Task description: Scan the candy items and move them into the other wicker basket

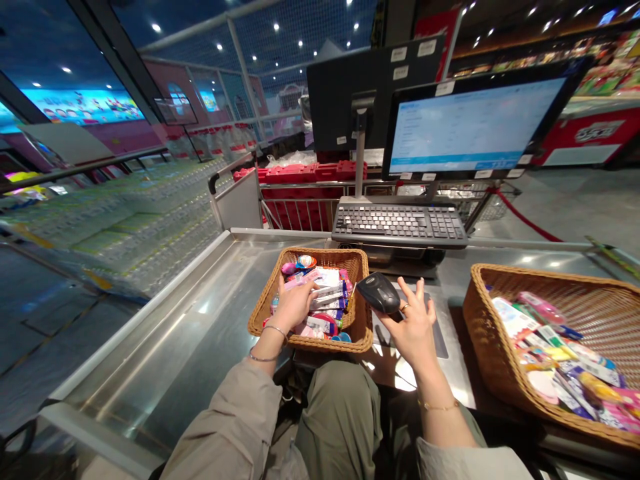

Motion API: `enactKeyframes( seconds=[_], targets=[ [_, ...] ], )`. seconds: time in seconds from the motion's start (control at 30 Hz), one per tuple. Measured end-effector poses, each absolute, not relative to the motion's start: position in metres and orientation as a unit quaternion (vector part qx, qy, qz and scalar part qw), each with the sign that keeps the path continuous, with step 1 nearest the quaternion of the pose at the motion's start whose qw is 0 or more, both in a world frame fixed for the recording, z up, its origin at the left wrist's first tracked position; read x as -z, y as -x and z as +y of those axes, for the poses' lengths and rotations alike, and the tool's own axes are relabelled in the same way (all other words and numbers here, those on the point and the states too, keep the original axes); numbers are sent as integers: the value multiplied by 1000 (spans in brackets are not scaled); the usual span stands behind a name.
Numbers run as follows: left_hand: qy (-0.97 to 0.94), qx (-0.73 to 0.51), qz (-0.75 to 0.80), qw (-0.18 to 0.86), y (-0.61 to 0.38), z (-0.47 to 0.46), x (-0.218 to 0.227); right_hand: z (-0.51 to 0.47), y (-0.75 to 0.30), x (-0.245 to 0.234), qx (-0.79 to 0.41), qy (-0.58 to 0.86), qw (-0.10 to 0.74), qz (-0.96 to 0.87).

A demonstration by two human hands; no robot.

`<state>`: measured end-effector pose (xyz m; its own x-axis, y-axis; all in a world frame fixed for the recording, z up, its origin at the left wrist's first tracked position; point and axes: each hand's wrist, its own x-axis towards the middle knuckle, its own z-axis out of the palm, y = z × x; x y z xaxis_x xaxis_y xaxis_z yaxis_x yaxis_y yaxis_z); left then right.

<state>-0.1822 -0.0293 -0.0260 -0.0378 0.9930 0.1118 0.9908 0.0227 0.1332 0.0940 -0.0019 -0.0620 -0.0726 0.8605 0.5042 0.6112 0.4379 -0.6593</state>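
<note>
A small wicker basket (369,327) stands in front of me on the metal counter, filled with small packaged goods. My left hand (295,305) reaches into it, thumb and fingers around a pink packet (303,279); the fingertips are partly hidden among the goods. Beside the hand lie several white-and-purple packets (333,293). Just right of this basket, my right hand (415,320) holds a black barcode scanner (379,293) between thumb and forefinger, its other fingers spread. The scanner's head points left, over the basket's right rim.
A larger wicker basket (493,370) with mixed packets stands at the right. Behind the small basket are a keyboard (400,221), a lit monitor (470,127) and a second screen's back (350,100). Stacked bottle packs (125,220) stand left of the metal counter (200,320).
</note>
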Motion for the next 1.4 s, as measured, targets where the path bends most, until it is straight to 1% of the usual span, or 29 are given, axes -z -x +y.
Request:
enactKeyframes(
  seconds=[0.13, 0.33, 0.5, 0.63, 0.8, 1.07, 1.4],
  targets=[
    [-704, -116, 701, -6, 176, -28, 19, -2, -94, 62, -140, 512, 447, -719],
    [-698, -141, 700, -53, 163, -21, 16, -3, -95, 61, -142, 513, 450, -717],
    [-715, -174, 676, -49, 161, -15, 22, -2, -96, 62, -139, 514, 455, -714],
    [-723, -169, 668, -59, 159, -13, 24, -2, -98, 62, -141, 511, 456, -714],
    [-718, -149, 674, -92, 150, -12, 14, -3, -100, 59, -135, 512, 459, -714],
    [-709, -190, 669, -115, 132, -5, -4, -3, -109, 55, -122, 519, 478, -698],
    [-699, -242, 641, -207, 111, 7, 1, -6, -116, 52, -95, 511, 496, -696]
  ],
)
